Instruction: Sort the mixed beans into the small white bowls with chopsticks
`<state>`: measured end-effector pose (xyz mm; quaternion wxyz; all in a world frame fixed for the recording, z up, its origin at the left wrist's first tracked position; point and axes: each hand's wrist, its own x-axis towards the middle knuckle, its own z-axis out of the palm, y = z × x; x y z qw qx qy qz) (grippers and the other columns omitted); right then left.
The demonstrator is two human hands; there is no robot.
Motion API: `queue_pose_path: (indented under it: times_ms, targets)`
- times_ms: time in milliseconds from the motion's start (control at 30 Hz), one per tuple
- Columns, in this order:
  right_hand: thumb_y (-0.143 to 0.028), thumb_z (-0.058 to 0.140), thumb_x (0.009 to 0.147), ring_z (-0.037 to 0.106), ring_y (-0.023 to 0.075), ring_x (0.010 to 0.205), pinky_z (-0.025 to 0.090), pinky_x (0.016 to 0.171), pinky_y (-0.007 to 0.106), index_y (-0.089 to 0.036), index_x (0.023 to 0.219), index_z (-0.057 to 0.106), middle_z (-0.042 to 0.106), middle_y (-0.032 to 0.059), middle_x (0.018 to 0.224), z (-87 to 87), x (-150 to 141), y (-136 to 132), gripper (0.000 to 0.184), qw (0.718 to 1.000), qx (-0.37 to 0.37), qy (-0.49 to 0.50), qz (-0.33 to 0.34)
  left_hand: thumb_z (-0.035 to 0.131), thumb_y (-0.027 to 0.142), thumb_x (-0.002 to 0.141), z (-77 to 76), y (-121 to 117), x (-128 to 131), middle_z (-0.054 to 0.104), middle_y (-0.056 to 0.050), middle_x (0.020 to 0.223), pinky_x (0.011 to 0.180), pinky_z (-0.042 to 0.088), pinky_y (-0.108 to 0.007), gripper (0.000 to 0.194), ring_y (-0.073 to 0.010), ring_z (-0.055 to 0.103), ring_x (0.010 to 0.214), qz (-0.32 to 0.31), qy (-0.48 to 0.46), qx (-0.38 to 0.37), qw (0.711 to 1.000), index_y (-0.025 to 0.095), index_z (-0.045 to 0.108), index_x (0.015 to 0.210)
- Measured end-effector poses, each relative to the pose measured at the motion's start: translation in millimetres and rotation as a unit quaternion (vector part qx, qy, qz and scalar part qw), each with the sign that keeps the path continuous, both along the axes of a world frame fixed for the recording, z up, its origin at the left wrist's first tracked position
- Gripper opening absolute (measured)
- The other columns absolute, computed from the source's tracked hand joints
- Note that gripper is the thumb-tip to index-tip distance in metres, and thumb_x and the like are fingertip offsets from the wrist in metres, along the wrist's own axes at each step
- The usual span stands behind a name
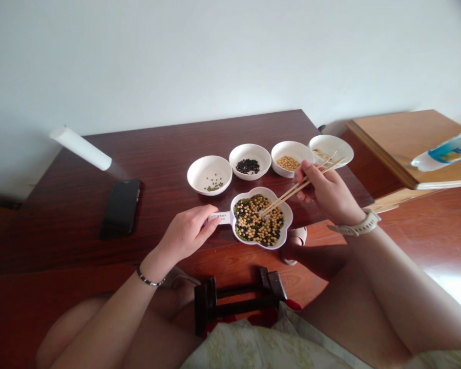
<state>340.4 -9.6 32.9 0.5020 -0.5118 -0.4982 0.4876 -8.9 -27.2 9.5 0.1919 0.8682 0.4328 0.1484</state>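
My left hand [185, 233] grips the white handle [218, 218] of a white flower-shaped dish [286, 215] heaped with mixed soybeans, black beans and mung beans. My right hand [322, 192] holds wooden chopsticks [292, 189], their tips down among the beans. Beyond the dish stand several white bowls: one with a few mung beans [200, 177], one with black beans [249, 151], one with soybeans [288, 149]. Nearest my right hand, a fourth bowl [338, 148] holds a little pale matter, partly hidden behind my fingers and the chopsticks.
Everything stands on a dark reddish wooden table [61, 225], with a black phone [121, 208] and a white cylinder [80, 147] to the left. A low dark stool [238, 297] sits below the table edge. To the right are a wooden surface [392, 138] and a plastic bottle [445, 151].
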Motion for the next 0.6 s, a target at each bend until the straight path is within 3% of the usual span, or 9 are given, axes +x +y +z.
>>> queue_pose_path:
  times_ms: [600]
  targets:
    - [-0.060, 0.058, 0.102, 0.051, 0.0099, 0.047, 0.039, 0.042, 0.021, -0.020, 0.082, 0.063, 0.057, 0.0009, 0.058, -0.7, -2.2, -1.4, 0.045, 1.000, -0.012, -0.003, 0.021, 0.044, 0.039, 0.111, -2.5, 1.1, -0.3, 0.073, -0.004, 0.103, 0.075, 0.046, -0.030, 0.026, -0.0181, 0.067, 0.083, 0.000, -0.008, 0.011, 1.000, 0.020, 0.062, 0.113]
